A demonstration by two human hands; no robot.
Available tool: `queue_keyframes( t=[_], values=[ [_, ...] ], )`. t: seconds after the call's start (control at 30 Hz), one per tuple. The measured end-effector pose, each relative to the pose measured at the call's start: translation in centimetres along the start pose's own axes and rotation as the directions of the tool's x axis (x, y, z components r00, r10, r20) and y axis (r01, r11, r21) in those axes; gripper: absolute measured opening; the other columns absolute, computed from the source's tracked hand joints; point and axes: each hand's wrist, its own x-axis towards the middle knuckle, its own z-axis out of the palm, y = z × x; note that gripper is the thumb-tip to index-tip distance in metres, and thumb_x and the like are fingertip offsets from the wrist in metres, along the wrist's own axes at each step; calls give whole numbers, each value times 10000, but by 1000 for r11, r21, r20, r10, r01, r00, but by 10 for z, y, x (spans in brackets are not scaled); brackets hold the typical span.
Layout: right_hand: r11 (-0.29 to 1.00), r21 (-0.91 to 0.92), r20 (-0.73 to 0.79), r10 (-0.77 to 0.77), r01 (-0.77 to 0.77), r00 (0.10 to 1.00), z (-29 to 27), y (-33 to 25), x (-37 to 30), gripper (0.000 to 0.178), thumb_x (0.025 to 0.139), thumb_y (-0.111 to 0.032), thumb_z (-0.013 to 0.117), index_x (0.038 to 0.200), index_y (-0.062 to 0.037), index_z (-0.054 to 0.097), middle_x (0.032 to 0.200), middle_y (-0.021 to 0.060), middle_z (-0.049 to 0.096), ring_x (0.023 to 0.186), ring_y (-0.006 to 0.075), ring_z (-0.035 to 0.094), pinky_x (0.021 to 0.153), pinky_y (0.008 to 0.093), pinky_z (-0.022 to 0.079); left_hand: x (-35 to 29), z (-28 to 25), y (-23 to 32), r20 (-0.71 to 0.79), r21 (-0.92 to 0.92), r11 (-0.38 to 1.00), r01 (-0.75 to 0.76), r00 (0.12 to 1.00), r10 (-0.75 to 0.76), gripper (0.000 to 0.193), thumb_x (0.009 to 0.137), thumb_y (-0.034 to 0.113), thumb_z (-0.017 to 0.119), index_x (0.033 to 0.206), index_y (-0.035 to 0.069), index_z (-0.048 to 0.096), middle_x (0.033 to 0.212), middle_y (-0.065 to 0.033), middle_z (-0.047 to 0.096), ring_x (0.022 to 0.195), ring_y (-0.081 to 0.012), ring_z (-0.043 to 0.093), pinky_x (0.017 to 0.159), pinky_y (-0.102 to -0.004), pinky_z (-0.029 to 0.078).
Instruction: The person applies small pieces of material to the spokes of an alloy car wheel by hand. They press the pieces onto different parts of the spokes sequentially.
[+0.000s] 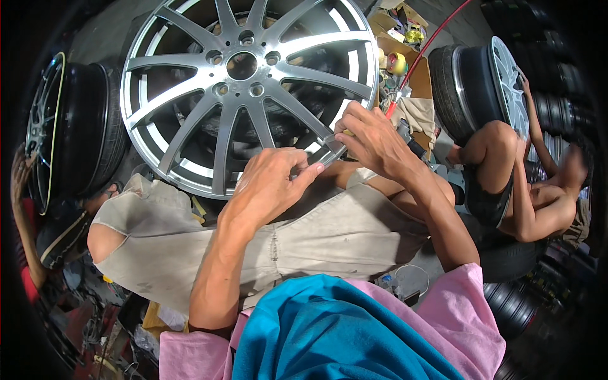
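In the head view, a large silver multi-spoke alloy wheel (pixel 244 88) stands tilted with its face toward the person, filling the upper middle of the picture, its hub at about twelve o'clock from the two hands. Both hands meet at the rim's lower right edge, near five o'clock on the wheel. The left hand (pixel 269 187) is curled, thumb and fingertips pinched toward a small pale strip (pixel 329 144) lying against the rim lip; whether it really grips it cannot be told. The right hand (pixel 373 142) is bent over the same spot from the two o'clock side, fingers closed down on the strip's upper end. The strip's long axis runs along the rim edge, from about seven to one o'clock, and the right hand is the nearer to it. The person's grey worn trousers (pixel 304 240) lie beneath. At three o'clock another person (pixel 519 183) sits by a second wheel on a black tyre (pixel 481 85); a dark tyre (pixel 82 126) stands at nine o'clock.
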Motion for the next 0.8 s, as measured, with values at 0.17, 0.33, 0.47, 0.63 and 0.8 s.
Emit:
queue_keyframes(
  t=[0.17, 0.33, 0.47, 0.63, 0.8],
  values=[
    [998, 10, -110, -55, 56, 992, 4, -5, 10, 116, 1036, -188, 654, 1050, -77, 687, 1036, 77, 576, 975, 268, 601, 833, 403, 399, 0, -2, 3, 2, 9, 1000, 4, 1000, -4, 374, 1007, 315, 808, 882, -31, 744, 621, -132, 587, 551, -225, 531, 565, -403, 433],
    [996, -47, 9, -75, 75, 997, 5, 6, -6, 109, 1042, -185, 650, 1036, -79, 676, 1047, 80, 557, 948, 269, 585, 814, 404, 391, 1, -3, 4, 13, 9, 1000, 10, 1000, -10, 373, 1007, 316, 808, 881, -30, 747, 607, -124, 580, 539, -219, 520, 554, -400, 423],
    [1000, -1, 36, -28, 28, 999, 4, 6, -21, 113, 1049, -192, 650, 1044, -82, 675, 1056, 80, 550, 944, 268, 576, 809, 404, 385, 0, -1, 1, 1, 26, 1000, 0, 1000, 0, 368, 1010, 314, 806, 885, -28, 752, 605, -126, 582, 533, -217, 517, 549, -396, 419],
    [996, 16, -12, -93, 93, 996, 4, 5, -16, 106, 1055, -192, 657, 1071, -88, 673, 1068, 73, 544, 968, 256, 585, 826, 396, 389, 1, -2, 4, 16, 40, 999, 6, 1000, -7, 368, 1011, 312, 804, 894, -33, 755, 614, -135, 586, 539, -222, 524, 554, -399, 425],
    [994, -34, 6, -106, 106, 994, 3, 10, -12, 95, 1055, -185, 658, 1079, -94, 671, 1074, 73, 545, 986, 256, 595, 834, 397, 395, 1, -2, 2, 10, 46, 999, -20, 1000, 19, 376, 1008, 318, 807, 899, -39, 758, 627, -147, 587, 551, -232, 539, 572, -404, 449]
  ],
)
